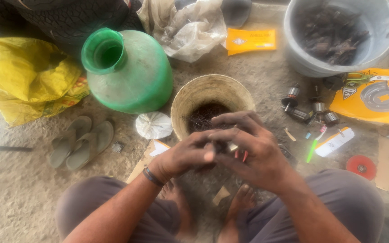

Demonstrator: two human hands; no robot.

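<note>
My left hand (186, 155) and my right hand (248, 146) meet in front of me, both closed around a small part that the fingers mostly hide. A bit of pale metal and a red piece show between them (238, 152). Just beyond the hands stands a tan bucket (190, 96) with dark tangled wire (203, 118) inside. I am seated with my knees apart and bare feet on the floor.
A green plastic jug (129, 72) stands behind left, beside a yellow sack (23, 76) and a pair of sandals (81, 141). A grey tub of dark scrap (338, 36) is back right. Small motor armatures (309, 110), a yellow box (374, 96), a green pen (312, 148) and a red disc (361, 166) lie right.
</note>
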